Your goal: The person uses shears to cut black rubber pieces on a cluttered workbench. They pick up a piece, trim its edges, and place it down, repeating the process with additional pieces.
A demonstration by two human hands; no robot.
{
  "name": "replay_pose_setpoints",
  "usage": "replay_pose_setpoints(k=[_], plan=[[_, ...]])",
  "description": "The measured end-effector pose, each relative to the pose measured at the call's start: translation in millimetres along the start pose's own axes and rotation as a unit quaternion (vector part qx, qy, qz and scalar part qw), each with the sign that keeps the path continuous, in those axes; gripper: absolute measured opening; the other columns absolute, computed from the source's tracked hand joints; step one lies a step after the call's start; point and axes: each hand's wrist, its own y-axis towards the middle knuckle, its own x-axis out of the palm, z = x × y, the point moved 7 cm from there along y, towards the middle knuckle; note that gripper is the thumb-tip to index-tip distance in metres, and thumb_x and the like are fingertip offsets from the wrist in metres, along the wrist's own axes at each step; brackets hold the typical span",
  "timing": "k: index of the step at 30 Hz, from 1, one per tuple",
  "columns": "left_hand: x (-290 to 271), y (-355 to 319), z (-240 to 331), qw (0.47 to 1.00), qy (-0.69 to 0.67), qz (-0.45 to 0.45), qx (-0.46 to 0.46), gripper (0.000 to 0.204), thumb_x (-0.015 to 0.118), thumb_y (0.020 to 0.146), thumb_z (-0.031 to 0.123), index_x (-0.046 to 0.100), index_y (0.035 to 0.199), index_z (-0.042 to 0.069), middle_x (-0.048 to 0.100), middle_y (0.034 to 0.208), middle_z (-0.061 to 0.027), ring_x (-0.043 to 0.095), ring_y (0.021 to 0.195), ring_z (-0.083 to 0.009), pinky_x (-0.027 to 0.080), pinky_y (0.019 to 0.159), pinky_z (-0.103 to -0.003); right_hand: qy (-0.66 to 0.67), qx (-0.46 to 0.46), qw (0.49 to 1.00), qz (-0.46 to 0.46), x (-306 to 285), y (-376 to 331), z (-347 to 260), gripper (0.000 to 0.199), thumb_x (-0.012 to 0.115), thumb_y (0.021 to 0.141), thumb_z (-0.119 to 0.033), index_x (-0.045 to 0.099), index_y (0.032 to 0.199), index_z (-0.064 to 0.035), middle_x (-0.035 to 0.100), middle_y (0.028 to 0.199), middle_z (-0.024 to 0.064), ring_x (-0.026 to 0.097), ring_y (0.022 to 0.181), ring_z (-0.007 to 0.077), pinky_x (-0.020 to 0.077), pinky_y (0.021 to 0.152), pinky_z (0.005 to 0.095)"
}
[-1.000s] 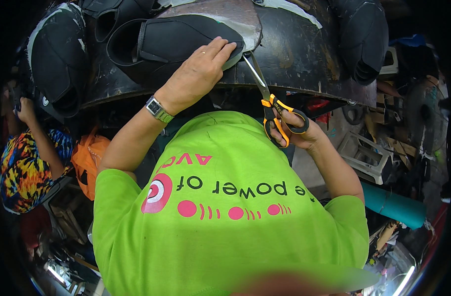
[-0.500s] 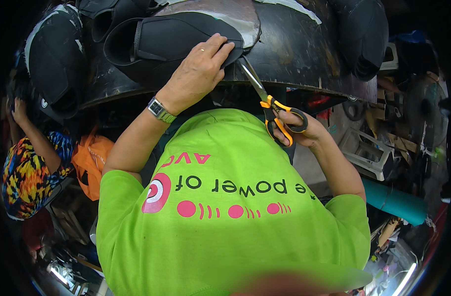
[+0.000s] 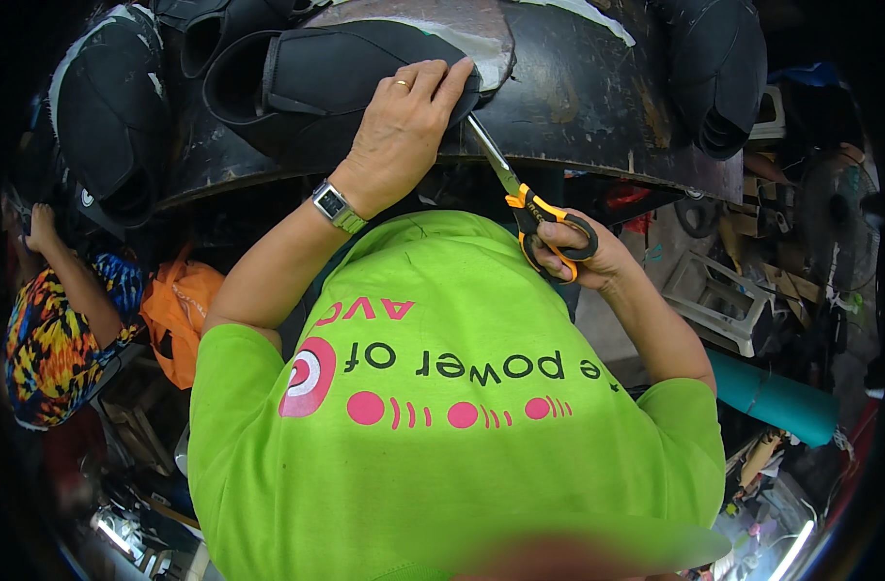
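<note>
A black fabric shoe upper [image 3: 336, 63] lies on its side at the table's front edge, its opening to the left and its toe to the right. My left hand [image 3: 399, 140] is closed on the toe end, fingers over the top; the thumb's underside is hidden. In my right hand [image 3: 602, 259] is a pair of scissors [image 3: 500, 169] with yellow and black handles, my fingers through the loops. Its blades point up and left, tips right by the lower edge of the toe. Whether the tips bite into material I cannot tell.
More black uppers lie on the dark, scuffed table [image 3: 578, 107], one upper [image 3: 108, 111] at the left and another [image 3: 714, 73] at the right. A person in a colourful top [image 3: 60, 339] sits at left near an orange bag [image 3: 179, 320]. A plastic stool [image 3: 718, 300] stands at right.
My left hand has slid right, its fingers now nearer the tip of the toe. The scissors have shifted slightly left, still close under the upper's edge.
</note>
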Motion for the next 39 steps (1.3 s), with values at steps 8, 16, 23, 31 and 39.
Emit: replay_pose_setpoints(k=[8, 16, 23, 31, 39], plan=[[-13, -14, -15, 0.991, -0.134, 0.024, -0.014, 0.056, 0.059, 0.080, -0.010, 0.056, 0.134, 0.004, 0.056, 0.134, -0.0167, 0.055, 0.125, -0.0337, 0.046, 0.106, -0.042, -0.098, -0.019, 0.995, -0.006, 2, -13, -16, 0.067, 0.073, 0.083, -0.043, 0.052, 0.126, 0.0037, 0.057, 0.066, 0.0044, 0.054, 0.049, 0.0088, 0.0449, 0.048, 0.0204], [-32, -19, -13, 0.985, -0.154, 0.082, 0.013, 0.053, 0.060, 0.079, -0.011, 0.058, 0.131, 0.001, 0.058, 0.131, -0.0174, 0.055, 0.125, -0.0329, 0.045, 0.107, -0.041, -0.046, -0.054, 0.997, -0.036, 10, -9, -24, 0.051, 0.064, 0.091, -0.050, 0.059, 0.103, -0.0009, 0.062, 0.074, 0.0078, 0.061, 0.058, 0.0119, 0.0499, 0.052, 0.0229], [-22, -26, -7, 0.991, -0.127, 0.038, 0.019, 0.061, 0.055, 0.078, -0.017, 0.055, 0.136, 0.002, 0.054, 0.138, -0.0156, 0.049, 0.133, -0.0321, 0.036, 0.114, -0.048, -0.084, -0.033, 0.995, -0.034, 12, -1, -23, 0.054, 0.067, 0.088, -0.052, 0.060, 0.101, -0.0001, 0.064, 0.073, 0.0087, 0.061, 0.055, 0.0127, 0.0504, 0.054, 0.0236], [-15, -27, -9, 0.990, -0.138, 0.031, 0.020, 0.060, 0.055, 0.080, -0.014, 0.052, 0.138, 0.003, 0.051, 0.143, -0.0151, 0.045, 0.138, -0.0317, 0.033, 0.115, -0.051, -0.132, -0.007, 0.991, -0.032, 7, -17, -22, 0.057, 0.070, 0.084, -0.054, 0.064, 0.100, 0.0007, 0.063, 0.066, 0.0090, 0.060, 0.051, 0.0136, 0.0490, 0.055, 0.0239], [-15, -30, 3, 0.995, -0.080, 0.018, 0.051, 0.054, 0.057, 0.083, -0.009, 0.054, 0.135, 0.002, 0.054, 0.140, -0.0136, 0.047, 0.136, -0.0310, 0.030, 0.114, -0.056, -0.065, -0.041, 0.996, -0.047, 22, 11, -31, 0.051, 0.066, 0.088, -0.055, 0.060, 0.091, -0.0050, 0.062, 0.068, 0.0098, 0.061, 0.055, 0.0155, 0.0509, 0.055, 0.0262]])
